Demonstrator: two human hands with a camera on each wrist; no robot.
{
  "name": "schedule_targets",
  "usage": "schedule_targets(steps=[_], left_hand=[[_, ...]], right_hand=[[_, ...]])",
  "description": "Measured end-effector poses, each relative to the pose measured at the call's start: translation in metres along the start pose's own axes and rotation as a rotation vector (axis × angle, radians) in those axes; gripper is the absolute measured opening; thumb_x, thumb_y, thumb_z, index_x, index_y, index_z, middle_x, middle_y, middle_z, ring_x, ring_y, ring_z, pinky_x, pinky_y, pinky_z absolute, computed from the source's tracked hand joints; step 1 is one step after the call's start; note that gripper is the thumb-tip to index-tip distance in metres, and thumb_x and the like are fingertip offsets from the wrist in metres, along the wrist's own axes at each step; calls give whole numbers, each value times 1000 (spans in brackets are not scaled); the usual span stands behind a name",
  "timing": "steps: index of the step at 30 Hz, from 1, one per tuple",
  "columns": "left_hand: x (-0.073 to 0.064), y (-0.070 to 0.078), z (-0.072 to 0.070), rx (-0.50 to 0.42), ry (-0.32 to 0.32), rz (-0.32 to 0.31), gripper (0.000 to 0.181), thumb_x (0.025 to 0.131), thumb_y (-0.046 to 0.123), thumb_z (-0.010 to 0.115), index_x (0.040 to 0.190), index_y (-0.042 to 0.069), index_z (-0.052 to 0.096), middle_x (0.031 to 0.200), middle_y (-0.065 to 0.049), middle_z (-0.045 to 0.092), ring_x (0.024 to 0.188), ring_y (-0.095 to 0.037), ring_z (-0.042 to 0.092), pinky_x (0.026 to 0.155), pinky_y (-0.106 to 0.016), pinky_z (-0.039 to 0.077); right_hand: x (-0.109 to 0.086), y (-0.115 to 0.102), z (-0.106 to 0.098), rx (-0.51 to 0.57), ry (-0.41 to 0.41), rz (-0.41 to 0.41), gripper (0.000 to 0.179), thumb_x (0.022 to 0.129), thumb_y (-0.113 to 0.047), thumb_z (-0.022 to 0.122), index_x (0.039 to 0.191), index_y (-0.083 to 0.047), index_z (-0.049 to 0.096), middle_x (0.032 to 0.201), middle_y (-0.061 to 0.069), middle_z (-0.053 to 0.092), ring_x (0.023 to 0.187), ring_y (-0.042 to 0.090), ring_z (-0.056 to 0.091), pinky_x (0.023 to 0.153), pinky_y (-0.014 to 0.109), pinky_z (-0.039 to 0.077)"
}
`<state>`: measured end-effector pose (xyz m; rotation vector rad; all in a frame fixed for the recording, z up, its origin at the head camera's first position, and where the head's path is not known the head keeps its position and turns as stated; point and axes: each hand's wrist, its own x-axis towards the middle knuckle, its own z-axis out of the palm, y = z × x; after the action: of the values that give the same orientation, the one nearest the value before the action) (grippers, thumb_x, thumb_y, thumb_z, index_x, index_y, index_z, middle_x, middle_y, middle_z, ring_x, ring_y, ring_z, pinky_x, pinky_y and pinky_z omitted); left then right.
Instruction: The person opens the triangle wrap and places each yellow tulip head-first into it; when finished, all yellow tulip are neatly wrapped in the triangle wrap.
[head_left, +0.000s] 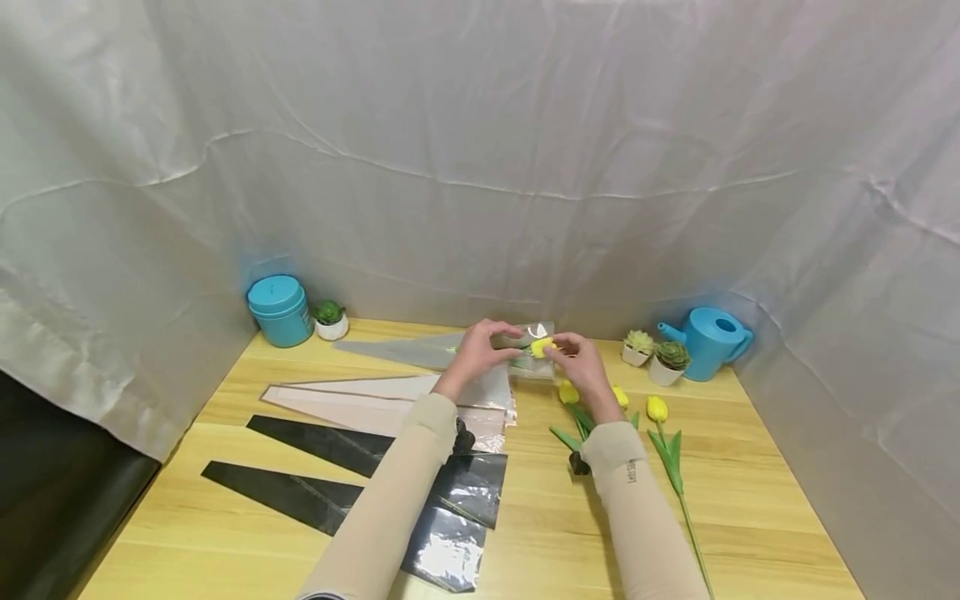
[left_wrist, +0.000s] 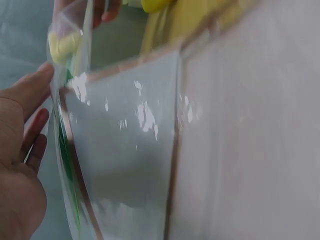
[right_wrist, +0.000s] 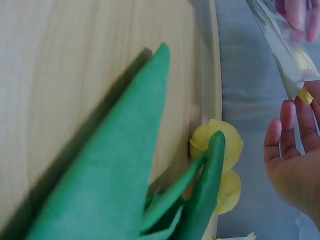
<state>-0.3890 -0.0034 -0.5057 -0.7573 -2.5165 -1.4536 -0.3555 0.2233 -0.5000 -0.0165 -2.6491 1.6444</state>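
A yellow tulip (head_left: 542,347) lies with its bloom at the mouth of a clear plastic flower sleeve (head_left: 543,371) and its green stem inside. My right hand (head_left: 576,360) pinches the bloom, which shows through the film in the left wrist view. On the other side, my left hand (head_left: 483,354) has thumb and forefinger spread apart near the stem. In the left wrist view one fingertip of the left hand (left_wrist: 22,130) is right at the sleeve's side, the other fingers loosely bent. Under my right forearm lie more yellow tulips (head_left: 568,392) with green leaves.
Pink-and-white sleeves (head_left: 322,400) and black sleeves (head_left: 285,496) are spread at left. A single tulip (head_left: 657,408) lies at right. A blue canister (head_left: 280,310), small potted succulents (head_left: 667,362) and a blue watering can (head_left: 712,342) stand along the back near the grey curtain (head_left: 480,242).
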Motion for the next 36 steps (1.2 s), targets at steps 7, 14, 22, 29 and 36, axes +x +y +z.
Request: schedule_targets(steps=[7,14,22,29,36], left_hand=[[-4,-8,-2,16,-18,-6,29,89,18,83,117,14,78,115,1,78,112,-21,68,106,-40,51],[-4,-13,7,-109,5,-20,22,90,13,81,112,9,79,108,-3,79,100,-16,74,88,-28,60],[-3,-11,10,-164,46,-32,19,91,14,81,110,14,80,103,-2,79,92,-12,73,78,-26,60],[-4,-5,14,-210,37,-38,23,91,15,80,113,8,79,106,-3,79,93,-13,73,76,-27,60],[-4,-4,16,-241,49,-59,21,91,15,80,111,10,80,105,-3,79,90,-13,73,71,-27,61]], right_hand=[[0,-1,-2,38,9,16,38,100,-29,71,132,-8,66,135,14,62,116,28,58,90,36,53],[0,1,-3,74,9,34,39,99,-28,72,132,-8,66,137,14,61,113,28,61,82,28,53],[0,-1,-1,102,8,61,40,98,-29,75,131,-9,67,135,13,61,114,27,60,81,27,53],[0,-3,2,72,6,42,39,96,-29,77,128,-9,70,128,13,63,108,24,55,80,28,51],[0,-5,3,59,-7,46,39,96,-29,77,129,-10,70,135,12,63,115,27,56,84,30,51]])
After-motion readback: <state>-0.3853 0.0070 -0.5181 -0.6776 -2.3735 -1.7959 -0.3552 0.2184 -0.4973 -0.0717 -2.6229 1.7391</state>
